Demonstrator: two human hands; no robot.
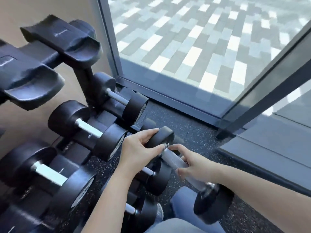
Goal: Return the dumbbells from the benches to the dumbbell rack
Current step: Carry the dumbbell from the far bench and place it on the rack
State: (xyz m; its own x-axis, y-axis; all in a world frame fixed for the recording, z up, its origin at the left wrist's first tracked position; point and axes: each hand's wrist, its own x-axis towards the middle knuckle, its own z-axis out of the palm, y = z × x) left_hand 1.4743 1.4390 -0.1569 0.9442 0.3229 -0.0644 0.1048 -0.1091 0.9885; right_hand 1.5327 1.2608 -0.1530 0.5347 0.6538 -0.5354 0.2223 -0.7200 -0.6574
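The dumbbell rack [82, 76] fills the left side, with stored dumbbells [87, 130] resting on its tiers. One dumbbell [173, 157] is held tilted above the floor [193, 132], just beside the rack's lower right end. The left hand [136, 148] grasps its far head and the right hand [195, 165] wraps its handle.

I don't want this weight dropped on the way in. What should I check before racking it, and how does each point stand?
1. Right hand wraps the dumbbell handle: ok.
2. Left hand grips its far head: ok.
3. Empty cradle atop the rack: ok.
4. Dumbbell level with that cradle: not ok, far below.
5. Weight matches the slot: cannot tell.
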